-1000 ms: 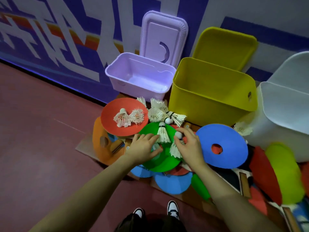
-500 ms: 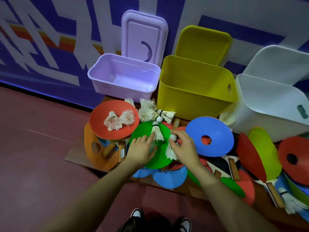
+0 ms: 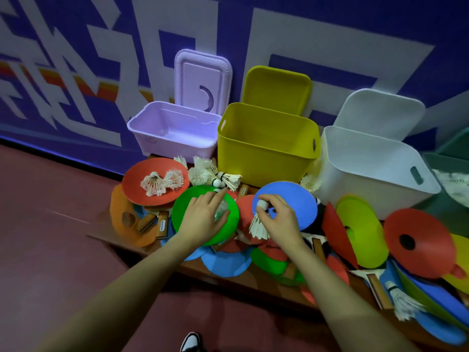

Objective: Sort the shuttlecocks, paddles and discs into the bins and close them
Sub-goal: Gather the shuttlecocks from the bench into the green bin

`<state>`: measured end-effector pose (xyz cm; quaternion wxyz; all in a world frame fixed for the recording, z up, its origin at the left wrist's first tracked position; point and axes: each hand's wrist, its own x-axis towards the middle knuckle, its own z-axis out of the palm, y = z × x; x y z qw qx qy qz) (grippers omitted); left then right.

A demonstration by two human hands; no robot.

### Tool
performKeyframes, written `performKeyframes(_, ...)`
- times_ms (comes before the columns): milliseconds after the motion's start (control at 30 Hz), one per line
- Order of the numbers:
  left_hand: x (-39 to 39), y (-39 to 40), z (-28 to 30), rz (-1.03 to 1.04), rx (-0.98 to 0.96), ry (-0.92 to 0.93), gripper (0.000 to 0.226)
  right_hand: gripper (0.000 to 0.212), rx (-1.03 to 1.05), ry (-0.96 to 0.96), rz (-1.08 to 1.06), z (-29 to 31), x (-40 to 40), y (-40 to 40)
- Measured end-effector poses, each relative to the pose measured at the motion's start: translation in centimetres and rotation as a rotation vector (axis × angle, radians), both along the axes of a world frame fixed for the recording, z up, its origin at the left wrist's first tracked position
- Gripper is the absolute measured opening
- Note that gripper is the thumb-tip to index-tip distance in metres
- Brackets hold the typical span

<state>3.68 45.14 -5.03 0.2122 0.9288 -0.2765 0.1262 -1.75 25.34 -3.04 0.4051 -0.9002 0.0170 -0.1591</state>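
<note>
My left hand [image 3: 203, 221] lies on a green disc [image 3: 185, 212], its fingers and thumb closing round a shuttlecock [image 3: 222, 210]. My right hand [image 3: 278, 219] pinches another shuttlecock [image 3: 256, 228] by its white cork, just above a blue disc [image 3: 297, 196]. Two shuttlecocks [image 3: 162, 181] lie on a red disc [image 3: 137, 179]. More shuttlecocks [image 3: 215, 174] are heaped in front of the bins. Paddles with wooden handles [image 3: 162, 224] stick out from under the discs. A lilac bin [image 3: 175, 146], a yellow bin [image 3: 264, 158] and a white bin [image 3: 368, 174] stand open and empty.
The three lids, lilac [image 3: 203, 80], yellow [image 3: 276, 90] and white [image 3: 380, 110], lean on the wall behind the bins. More discs [image 3: 416, 250], paddles and a shuttlecock [image 3: 401, 298] pile up at the right. A grey-green bin [image 3: 446, 163] is at the far right edge. My shoe [image 3: 190, 341] is on the red floor.
My left hand slid forward over the green disc and closed on the shuttlecock lying there. My right hand lifted its shuttlecock to the right. The view panned right.
</note>
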Motion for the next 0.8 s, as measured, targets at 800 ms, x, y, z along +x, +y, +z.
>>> performKeyframes(800,-11.9,-34.3,8.7,-0.340,-0.297,-0.196,0.053,0.030,-0.153,-0.274,-0.331,5.8,-18.3,-30.3)
